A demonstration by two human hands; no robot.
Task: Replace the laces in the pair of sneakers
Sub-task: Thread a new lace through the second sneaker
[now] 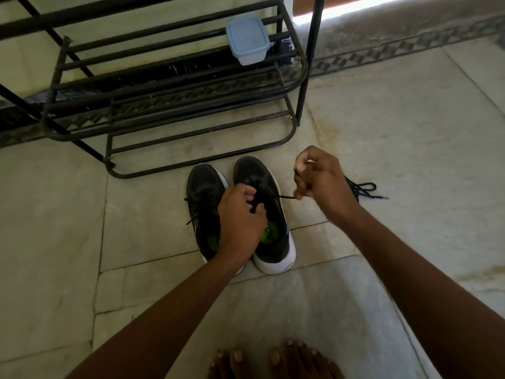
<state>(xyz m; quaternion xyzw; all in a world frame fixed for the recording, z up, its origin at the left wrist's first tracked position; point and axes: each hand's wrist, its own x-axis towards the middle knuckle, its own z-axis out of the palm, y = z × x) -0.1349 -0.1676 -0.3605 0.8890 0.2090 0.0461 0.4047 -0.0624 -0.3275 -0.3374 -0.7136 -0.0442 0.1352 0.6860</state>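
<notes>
Two black sneakers with white soles stand side by side on the floor, toes away from me. The left sneaker has its lace in the eyelets. My left hand lies over the tongue of the right sneaker, fingers curled into its lacing. My right hand is raised to the right of that shoe and pinches a black lace that runs taut from the eyelets to its fingers. A loose black lace lies bunched on the floor behind my right hand.
A black metal shoe rack stands just beyond the sneakers, with a pale blue lidded plastic box on one shelf. My bare toes show at the bottom edge. The floor is pale stone tile with a patterned border.
</notes>
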